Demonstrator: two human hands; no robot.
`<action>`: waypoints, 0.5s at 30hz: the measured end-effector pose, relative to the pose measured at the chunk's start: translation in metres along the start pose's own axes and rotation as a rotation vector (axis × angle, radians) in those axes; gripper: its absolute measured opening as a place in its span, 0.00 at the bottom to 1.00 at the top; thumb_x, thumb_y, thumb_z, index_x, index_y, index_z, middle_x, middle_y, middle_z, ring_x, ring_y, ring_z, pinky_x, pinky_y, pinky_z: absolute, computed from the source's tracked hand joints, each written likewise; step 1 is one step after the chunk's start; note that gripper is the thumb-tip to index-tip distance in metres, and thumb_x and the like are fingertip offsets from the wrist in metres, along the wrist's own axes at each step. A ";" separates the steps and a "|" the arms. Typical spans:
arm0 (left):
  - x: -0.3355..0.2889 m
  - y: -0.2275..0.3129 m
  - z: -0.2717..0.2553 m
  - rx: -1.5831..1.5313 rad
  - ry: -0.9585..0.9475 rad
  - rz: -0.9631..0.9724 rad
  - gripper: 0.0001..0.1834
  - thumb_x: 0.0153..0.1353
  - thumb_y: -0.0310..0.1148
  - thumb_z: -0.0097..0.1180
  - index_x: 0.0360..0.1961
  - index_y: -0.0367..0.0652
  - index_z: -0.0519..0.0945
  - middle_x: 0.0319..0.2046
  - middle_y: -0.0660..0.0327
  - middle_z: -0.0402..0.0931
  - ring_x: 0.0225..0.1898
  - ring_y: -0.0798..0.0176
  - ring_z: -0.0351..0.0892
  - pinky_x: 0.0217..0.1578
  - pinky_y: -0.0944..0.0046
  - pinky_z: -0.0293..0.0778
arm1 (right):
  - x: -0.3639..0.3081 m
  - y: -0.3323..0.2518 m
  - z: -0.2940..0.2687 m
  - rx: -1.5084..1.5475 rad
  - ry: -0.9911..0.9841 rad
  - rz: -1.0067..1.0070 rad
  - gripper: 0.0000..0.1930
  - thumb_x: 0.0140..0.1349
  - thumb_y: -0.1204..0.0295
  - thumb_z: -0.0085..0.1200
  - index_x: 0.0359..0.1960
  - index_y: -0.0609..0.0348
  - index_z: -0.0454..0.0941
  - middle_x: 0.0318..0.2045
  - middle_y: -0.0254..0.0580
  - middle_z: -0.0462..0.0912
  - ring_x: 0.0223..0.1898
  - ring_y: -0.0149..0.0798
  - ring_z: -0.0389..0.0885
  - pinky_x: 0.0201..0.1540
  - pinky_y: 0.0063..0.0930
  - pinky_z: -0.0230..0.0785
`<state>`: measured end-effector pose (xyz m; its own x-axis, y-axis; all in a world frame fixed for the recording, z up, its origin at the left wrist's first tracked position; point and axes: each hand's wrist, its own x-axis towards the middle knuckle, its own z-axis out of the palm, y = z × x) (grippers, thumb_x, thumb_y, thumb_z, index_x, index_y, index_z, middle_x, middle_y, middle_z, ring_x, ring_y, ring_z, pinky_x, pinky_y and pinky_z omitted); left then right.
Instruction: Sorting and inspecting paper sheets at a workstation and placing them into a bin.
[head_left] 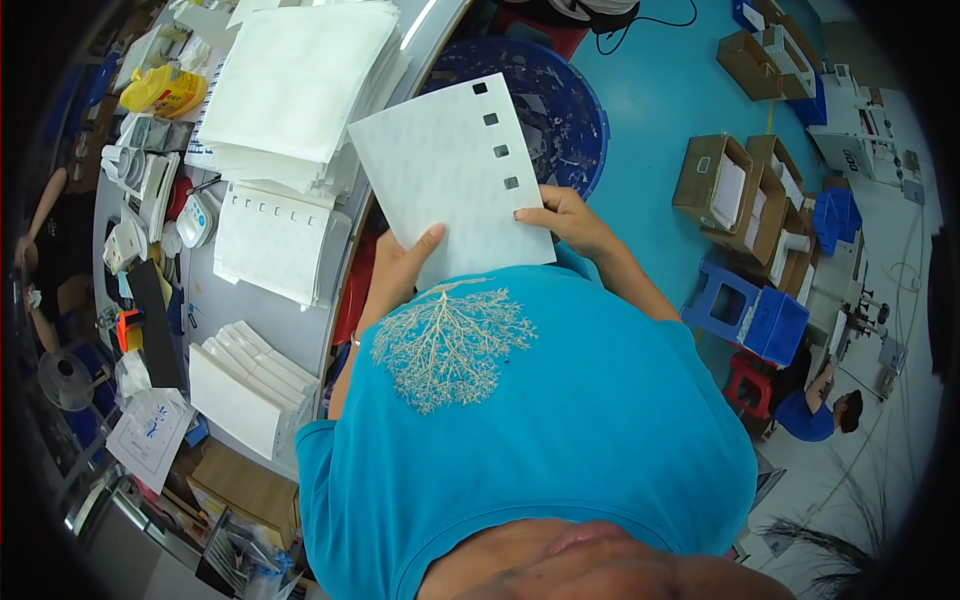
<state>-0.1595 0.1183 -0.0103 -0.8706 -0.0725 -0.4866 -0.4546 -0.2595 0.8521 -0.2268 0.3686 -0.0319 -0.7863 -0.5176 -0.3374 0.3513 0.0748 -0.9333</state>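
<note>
A white sheet (450,170) with a row of dark squares along its right edge, which look like cut-outs, is held in front of my body. My left hand (402,265) grips its lower left edge, thumb on top and fingers hidden behind. My right hand (575,222) pinches the right edge near the lowest square. On the table to the left lies a tall stack of large white sheets (290,80). Nearer sits a smaller stack of white sheets (268,245) with small squares along its far edge. Closer still are several white bundles (245,395).
Beyond the sheet stands a round blue tub (590,120) with scraps inside. The grey table (345,250) carries a yellow container (163,92) and a small white device (198,218). Cardboard boxes (712,180) and a blue stool (720,300) stand right, where another person (808,415) sits.
</note>
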 end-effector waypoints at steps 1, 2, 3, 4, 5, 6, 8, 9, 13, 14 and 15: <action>-0.002 -0.001 0.001 0.041 -0.023 0.022 0.28 0.59 0.40 0.61 0.53 0.29 0.71 0.47 0.50 0.75 0.47 0.60 0.75 0.48 0.61 0.70 | -0.001 0.005 -0.010 0.288 -0.057 0.133 0.13 0.60 0.70 0.53 0.42 0.67 0.78 0.32 0.39 0.82 0.23 0.24 0.74 0.24 0.19 0.67; -0.003 -0.002 0.002 0.081 -0.046 0.045 0.28 0.59 0.40 0.61 0.52 0.29 0.72 0.47 0.50 0.76 0.47 0.60 0.75 0.48 0.61 0.70 | -0.002 0.009 -0.016 0.575 -0.116 0.266 0.13 0.61 0.70 0.53 0.42 0.67 0.77 0.31 0.38 0.82 0.19 0.22 0.69 0.19 0.16 0.62; -0.003 0.001 0.003 0.071 -0.048 0.036 0.27 0.59 0.40 0.61 0.52 0.29 0.72 0.46 0.50 0.76 0.46 0.60 0.76 0.47 0.62 0.70 | -0.002 0.008 -0.013 0.573 -0.116 0.265 0.13 0.61 0.70 0.53 0.42 0.67 0.77 0.31 0.38 0.82 0.19 0.22 0.69 0.19 0.16 0.62; -0.004 0.003 0.005 0.070 -0.048 0.038 0.27 0.59 0.40 0.61 0.52 0.29 0.72 0.46 0.50 0.76 0.46 0.60 0.76 0.47 0.62 0.70 | -0.003 0.006 -0.007 0.682 -0.024 0.241 0.12 0.61 0.71 0.54 0.41 0.67 0.78 0.31 0.37 0.81 0.18 0.21 0.66 0.17 0.15 0.58; -0.004 0.005 0.008 0.071 -0.033 0.055 0.27 0.59 0.40 0.61 0.51 0.29 0.73 0.45 0.51 0.77 0.46 0.60 0.76 0.47 0.62 0.70 | -0.002 0.006 -0.003 0.790 0.069 0.216 0.11 0.61 0.72 0.54 0.40 0.67 0.78 0.30 0.36 0.81 0.16 0.20 0.63 0.15 0.14 0.55; -0.004 0.006 0.009 0.076 -0.019 0.071 0.26 0.60 0.40 0.60 0.51 0.29 0.73 0.44 0.51 0.77 0.45 0.61 0.76 0.47 0.62 0.70 | 0.000 0.011 -0.001 0.792 0.068 0.214 0.11 0.61 0.72 0.54 0.40 0.67 0.78 0.30 0.36 0.81 0.16 0.20 0.63 0.15 0.14 0.55; -0.004 0.002 0.007 0.103 -0.011 0.098 0.26 0.60 0.41 0.60 0.50 0.30 0.73 0.44 0.51 0.77 0.45 0.61 0.76 0.47 0.62 0.70 | 0.005 0.025 -0.001 0.621 0.023 0.296 0.11 0.63 0.71 0.53 0.41 0.66 0.78 0.29 0.35 0.82 0.17 0.20 0.65 0.17 0.15 0.58; -0.003 0.001 0.007 0.131 -0.006 0.121 0.25 0.60 0.41 0.60 0.50 0.30 0.74 0.43 0.51 0.77 0.45 0.61 0.76 0.47 0.62 0.70 | 0.009 0.025 0.001 0.627 0.028 0.293 0.11 0.63 0.71 0.53 0.41 0.66 0.78 0.29 0.35 0.82 0.17 0.20 0.65 0.17 0.15 0.58; -0.004 0.003 0.012 0.147 0.068 0.185 0.25 0.61 0.42 0.59 0.49 0.29 0.73 0.42 0.51 0.77 0.44 0.61 0.76 0.47 0.62 0.70 | 0.018 0.015 0.004 0.226 0.277 0.302 0.10 0.64 0.69 0.53 0.41 0.63 0.79 0.25 0.30 0.80 0.17 0.19 0.65 0.20 0.15 0.60; -0.003 0.004 0.014 0.097 0.086 0.197 0.26 0.61 0.42 0.59 0.50 0.28 0.73 0.43 0.51 0.77 0.45 0.61 0.75 0.47 0.61 0.70 | 0.019 0.012 0.004 0.267 0.293 0.329 0.11 0.64 0.68 0.53 0.41 0.62 0.79 0.24 0.29 0.79 0.18 0.19 0.64 0.21 0.16 0.60; -0.003 0.005 0.016 0.044 0.110 0.210 0.27 0.61 0.42 0.59 0.50 0.28 0.72 0.43 0.51 0.76 0.45 0.61 0.75 0.48 0.61 0.69 | 0.018 0.012 -0.004 0.355 0.207 0.301 0.12 0.65 0.65 0.53 0.41 0.62 0.79 0.22 0.28 0.75 0.17 0.20 0.62 0.19 0.16 0.55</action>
<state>-0.1626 0.1325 -0.0015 -0.9224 -0.2259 -0.3134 -0.2751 -0.1856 0.9433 -0.2387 0.3638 -0.0496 -0.6953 -0.3349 -0.6359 0.7007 -0.1188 -0.7035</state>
